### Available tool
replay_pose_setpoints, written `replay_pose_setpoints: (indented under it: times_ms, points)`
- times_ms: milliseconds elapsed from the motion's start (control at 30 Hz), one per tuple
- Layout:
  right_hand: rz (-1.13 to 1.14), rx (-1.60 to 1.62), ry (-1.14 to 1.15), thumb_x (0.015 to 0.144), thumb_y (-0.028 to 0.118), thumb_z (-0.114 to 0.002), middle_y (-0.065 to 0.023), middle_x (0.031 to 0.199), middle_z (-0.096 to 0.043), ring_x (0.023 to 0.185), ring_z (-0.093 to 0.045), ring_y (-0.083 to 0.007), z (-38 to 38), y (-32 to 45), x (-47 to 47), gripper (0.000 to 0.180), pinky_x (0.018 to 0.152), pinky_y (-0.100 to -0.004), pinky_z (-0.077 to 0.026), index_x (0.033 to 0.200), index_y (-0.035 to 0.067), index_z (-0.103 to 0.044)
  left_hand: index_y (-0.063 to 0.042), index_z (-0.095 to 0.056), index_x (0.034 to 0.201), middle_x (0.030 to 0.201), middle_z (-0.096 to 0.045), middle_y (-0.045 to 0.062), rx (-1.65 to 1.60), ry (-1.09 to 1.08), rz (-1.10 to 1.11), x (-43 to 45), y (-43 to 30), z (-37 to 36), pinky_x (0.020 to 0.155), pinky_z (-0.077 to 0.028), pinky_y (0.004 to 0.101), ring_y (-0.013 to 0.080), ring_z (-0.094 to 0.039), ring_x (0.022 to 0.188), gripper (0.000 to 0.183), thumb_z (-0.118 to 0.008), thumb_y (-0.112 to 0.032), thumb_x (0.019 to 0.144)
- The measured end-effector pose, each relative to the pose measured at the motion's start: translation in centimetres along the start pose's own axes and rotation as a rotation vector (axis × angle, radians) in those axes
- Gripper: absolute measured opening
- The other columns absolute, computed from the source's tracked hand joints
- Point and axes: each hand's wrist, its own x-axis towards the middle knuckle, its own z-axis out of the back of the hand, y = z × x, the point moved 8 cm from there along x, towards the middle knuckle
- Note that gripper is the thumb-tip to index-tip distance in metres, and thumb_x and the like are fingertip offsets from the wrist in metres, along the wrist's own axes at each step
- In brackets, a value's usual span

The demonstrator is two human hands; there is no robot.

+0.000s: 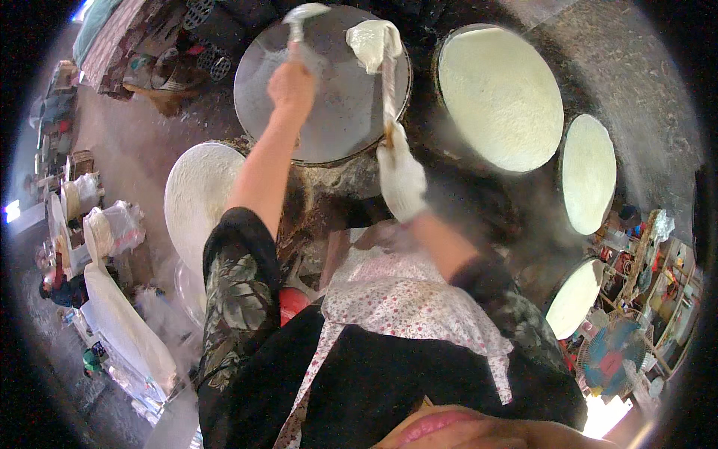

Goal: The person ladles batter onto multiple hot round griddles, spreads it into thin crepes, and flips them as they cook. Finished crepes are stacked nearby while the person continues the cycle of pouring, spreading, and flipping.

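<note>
In front of me is a round dark griddle (336, 112). My left hand (291, 87) is closed on the handle of a white-headed tool (303, 14), blurred, over the far left part of the griddle. My right hand (403, 174) wears a whitish glove with a brown stain and grips a long stick (388, 92) that reaches over the griddle's right side. Around the stick's far end hangs a mass of pale, wet-looking dough or batter (373, 45). Thin smears mark the griddle's surface near my left hand.
Pale rounds cover other griddles: one at left (202, 196), one large at right (499, 98), two smaller farther right (589, 174) (575, 297). A fan (611, 353) stands at lower right. At left are a long cloth-covered table (126, 325), bagged stacks (112, 230) and people. Steam drifts about.
</note>
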Motion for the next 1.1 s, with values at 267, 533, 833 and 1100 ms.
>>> replay_pose_setpoints:
  times_ms: [267,533,833,1100]
  points:
    - [0.206,-0.061,-0.191,0.105,0.034,-0.059,-0.0221,0.102,-0.076,0.076,-0.073,-0.0417,5.4,-1.8,3.8,0.054,0.070,-0.0536,-0.057,0.156,0.018,-0.050,-0.010,-0.049,0.160,0.076,-0.049,-0.003,-1.069,-0.222,0.261,-9.0,8.8,4.3,0.053,-0.043,0.0258,0.0056,-0.045,0.062,0.053,-0.055,-0.010,0.107]
    - [0.270,-0.116,-0.100,0.102,0.037,-0.061,-0.0233,0.107,-0.074,0.093,-0.073,-0.0426,3.8,3.9,8.8,0.046,0.081,-0.0516,-0.057,0.143,0.017,-0.063,-0.011,-0.040,0.165,0.071,-0.050,-0.004,-1.193,0.038,0.392,-20.8,2.5,5.1,0.047,-0.041,0.0224,0.0039,-0.044,0.054,0.054,-0.046,-0.005,0.112]
    - [0.427,-0.189,-0.218,0.102,0.039,-0.059,-0.0207,0.079,-0.074,0.070,-0.071,-0.0436,2.2,2.9,10.9,0.046,0.067,-0.0573,-0.054,0.142,0.018,-0.059,-0.004,-0.038,0.165,0.064,-0.048,-0.003,-1.201,-0.032,0.199,-24.5,1.3,5.8,0.047,-0.037,0.0219,0.0037,-0.043,0.051,0.057,-0.046,-0.001,0.108]
    - [0.330,-0.282,-0.098,0.101,0.035,-0.057,-0.0191,0.072,-0.071,0.068,-0.070,-0.0442,2.0,2.4,11.6,0.042,0.065,-0.0600,-0.052,0.140,0.020,-0.055,-0.004,-0.035,0.166,0.065,-0.049,-0.005,-1.187,-0.033,0.247,-27.1,1.0,6.4,0.046,-0.037,0.0213,0.0035,-0.042,0.051,0.060,-0.047,0.000,0.107]
